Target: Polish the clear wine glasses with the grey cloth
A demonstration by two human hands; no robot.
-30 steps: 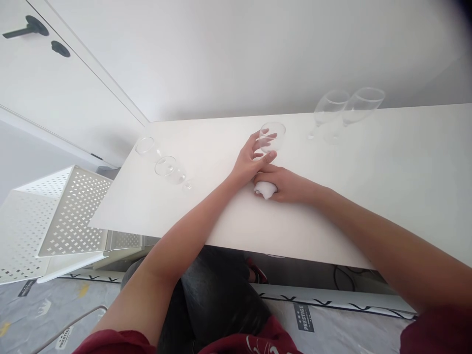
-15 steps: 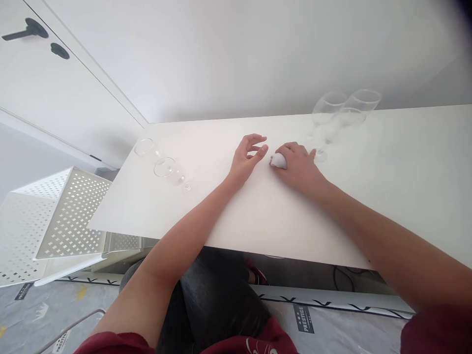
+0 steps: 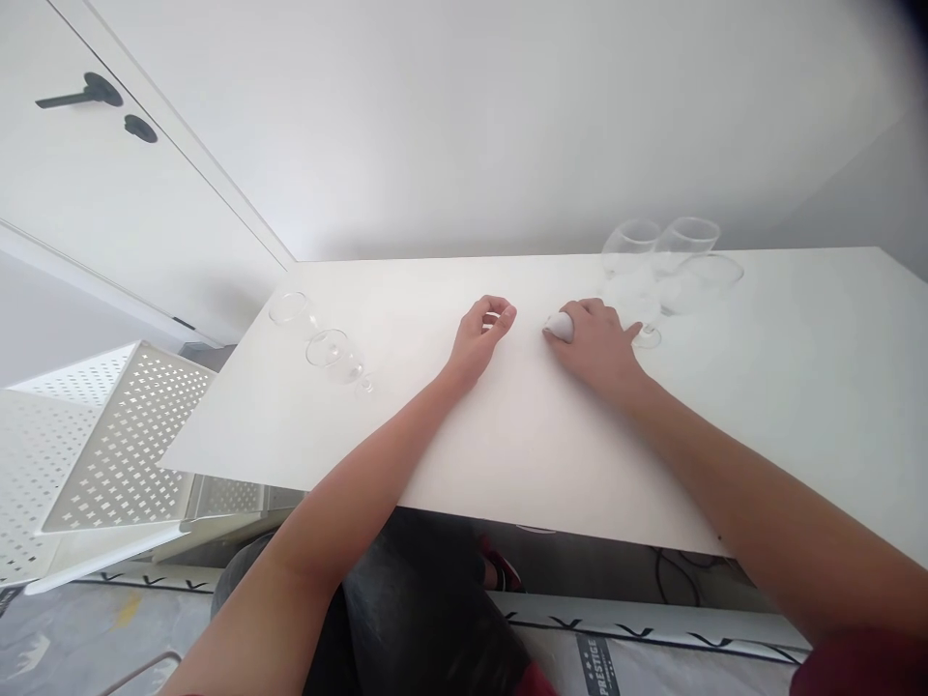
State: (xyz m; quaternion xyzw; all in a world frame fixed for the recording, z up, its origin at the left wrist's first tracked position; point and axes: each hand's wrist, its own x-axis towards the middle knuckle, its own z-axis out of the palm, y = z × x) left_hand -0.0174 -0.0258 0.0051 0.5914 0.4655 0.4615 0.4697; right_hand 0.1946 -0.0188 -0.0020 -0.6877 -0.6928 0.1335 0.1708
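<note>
My right hand point(image 3: 598, 343) rests on the white tabletop point(image 3: 464, 445), its fingers wrapped round a small, smooth white rounded object point(image 3: 561, 327). What kind of object it is, I cannot tell. To its left, a short gap away, my left hand point(image 3: 482, 333) is curled, thumb tip against the fingertips. Anything pinched there is too small or too hidden to make out. Clear stemmed glasses stand just beyond my right hand, among them one glass point(image 3: 630, 242) at the left of that group and another glass point(image 3: 687, 240) beside it.
At the table's left end are another clear glass point(image 3: 288, 309) and a stemmed glass point(image 3: 330, 350). A white perforated metal piece point(image 3: 130, 445) stands off the left edge. A wall rises behind the table, with a door handle point(image 3: 94, 89) at upper left. Cables point(image 3: 674, 575) lie below.
My left hand's fingers have closed from apart into a pinch, and the hand has drawn slightly away from the right one. My right hand keeps its hold. The camera view has shifted.
</note>
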